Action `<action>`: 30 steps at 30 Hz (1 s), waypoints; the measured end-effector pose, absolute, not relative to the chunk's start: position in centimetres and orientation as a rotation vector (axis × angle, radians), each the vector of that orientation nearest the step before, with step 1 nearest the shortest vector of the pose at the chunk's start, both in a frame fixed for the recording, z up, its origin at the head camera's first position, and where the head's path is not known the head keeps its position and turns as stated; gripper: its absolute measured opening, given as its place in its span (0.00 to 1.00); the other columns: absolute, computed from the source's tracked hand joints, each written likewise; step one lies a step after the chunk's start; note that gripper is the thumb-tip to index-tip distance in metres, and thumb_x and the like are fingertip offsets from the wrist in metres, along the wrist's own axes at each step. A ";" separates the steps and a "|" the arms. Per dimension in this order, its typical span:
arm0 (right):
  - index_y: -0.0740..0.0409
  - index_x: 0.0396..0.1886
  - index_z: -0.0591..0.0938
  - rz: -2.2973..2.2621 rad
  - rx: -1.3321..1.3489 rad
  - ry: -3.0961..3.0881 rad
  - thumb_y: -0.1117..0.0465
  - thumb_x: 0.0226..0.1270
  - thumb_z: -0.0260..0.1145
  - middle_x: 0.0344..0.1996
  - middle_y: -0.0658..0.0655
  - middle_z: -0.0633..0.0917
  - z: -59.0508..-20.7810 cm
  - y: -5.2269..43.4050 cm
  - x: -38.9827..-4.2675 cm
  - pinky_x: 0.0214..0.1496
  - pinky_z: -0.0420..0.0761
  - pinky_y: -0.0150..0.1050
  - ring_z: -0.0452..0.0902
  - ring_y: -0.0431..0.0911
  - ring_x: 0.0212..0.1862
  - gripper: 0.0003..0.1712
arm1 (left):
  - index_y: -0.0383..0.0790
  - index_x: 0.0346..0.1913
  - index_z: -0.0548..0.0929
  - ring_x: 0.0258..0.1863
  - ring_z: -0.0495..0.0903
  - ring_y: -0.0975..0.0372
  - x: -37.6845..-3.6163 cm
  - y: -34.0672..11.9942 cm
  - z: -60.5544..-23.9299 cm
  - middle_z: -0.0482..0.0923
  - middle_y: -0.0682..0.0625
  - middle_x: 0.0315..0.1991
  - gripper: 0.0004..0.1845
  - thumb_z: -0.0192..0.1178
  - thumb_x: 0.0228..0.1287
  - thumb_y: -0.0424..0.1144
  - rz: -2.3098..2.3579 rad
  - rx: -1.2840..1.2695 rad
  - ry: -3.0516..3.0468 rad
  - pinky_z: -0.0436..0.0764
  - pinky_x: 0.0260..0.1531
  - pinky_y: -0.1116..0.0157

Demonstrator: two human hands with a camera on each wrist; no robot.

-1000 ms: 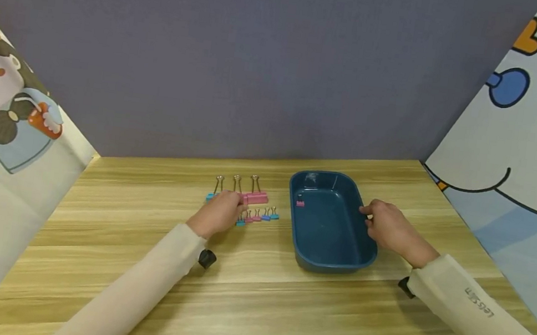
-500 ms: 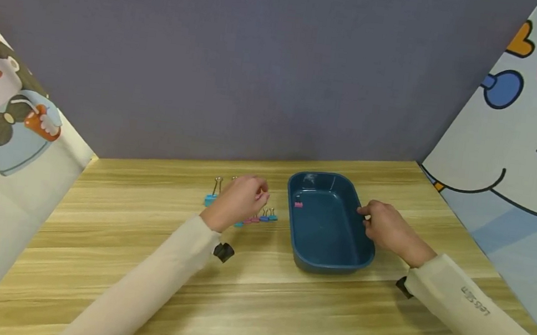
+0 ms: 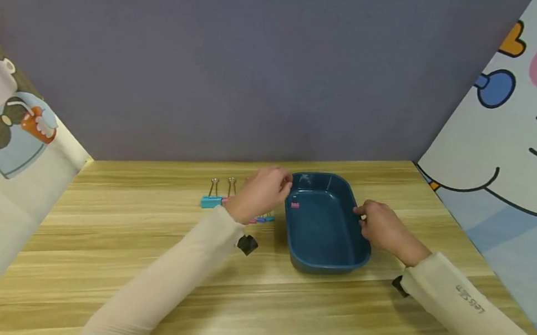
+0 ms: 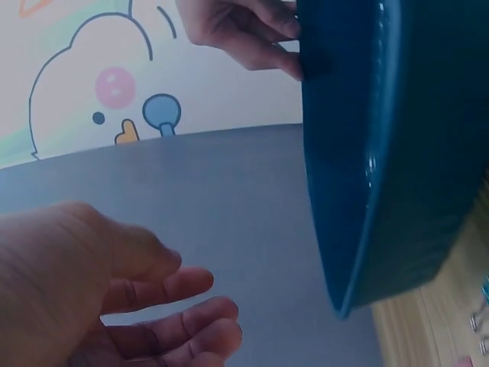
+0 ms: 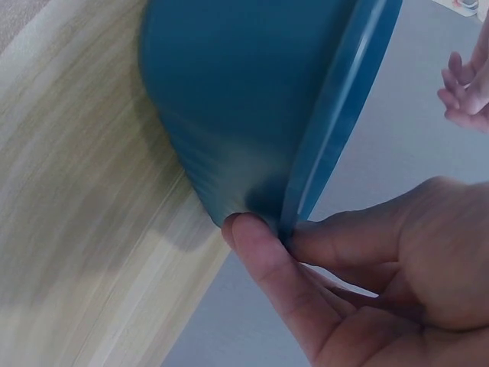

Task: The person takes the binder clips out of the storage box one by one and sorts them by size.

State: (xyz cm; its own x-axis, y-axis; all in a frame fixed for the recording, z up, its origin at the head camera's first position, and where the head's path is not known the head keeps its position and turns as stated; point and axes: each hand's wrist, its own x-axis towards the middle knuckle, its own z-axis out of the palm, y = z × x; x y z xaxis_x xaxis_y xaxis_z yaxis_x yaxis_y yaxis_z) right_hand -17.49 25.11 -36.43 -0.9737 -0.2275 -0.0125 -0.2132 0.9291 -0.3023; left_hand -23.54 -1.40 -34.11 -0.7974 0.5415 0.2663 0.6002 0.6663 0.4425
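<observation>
My right hand (image 3: 384, 229) pinches the right rim of a dark blue plastic bin (image 3: 324, 264), thumb on one side and finger on the other in the right wrist view. My left hand (image 3: 262, 192) hovers by the bin's left far corner. In the left wrist view its fingers (image 4: 183, 329) are loosely bent, with nothing between them and the thumb. Inside the bin lies a small pink binder clip (image 3: 295, 205). Left of my left hand, a large teal binder clip (image 3: 211, 202) lies beside a pink one (image 3: 226, 200), which the hand partly covers.
Small binder clips (image 3: 264, 218) in pink and blue lie in a row near my left wrist, partly hidden by it. A grey panel (image 3: 259, 77) closes off the back of the wooden table (image 3: 86, 257). Cartoon-printed panels (image 3: 528, 138) flank both sides.
My left hand has lifted from the large clips and moved right and away, up to the bin's left rim. My right hand keeps its pinch on the bin.
</observation>
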 end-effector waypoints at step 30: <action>0.78 0.51 0.75 -0.499 -0.292 3.010 0.77 0.61 0.57 0.51 0.71 0.77 -36.4 25.2 -17.6 0.38 0.80 0.41 0.75 0.63 0.49 0.17 | 0.34 0.38 0.80 0.31 0.79 0.54 -25.9 5.8 -36.9 0.80 0.44 0.33 0.07 0.58 0.62 0.35 -0.621 -0.747 -2.837 0.78 0.33 0.59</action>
State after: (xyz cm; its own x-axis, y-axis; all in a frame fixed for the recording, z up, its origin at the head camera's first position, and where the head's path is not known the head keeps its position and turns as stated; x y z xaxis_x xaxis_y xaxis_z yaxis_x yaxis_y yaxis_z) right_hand -17.57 25.16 -36.41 -0.9789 -0.1996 -0.0444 -0.1746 0.9289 -0.3267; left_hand -25.94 5.83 -36.87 -0.8665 0.4393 0.2370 0.4982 0.7912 0.3547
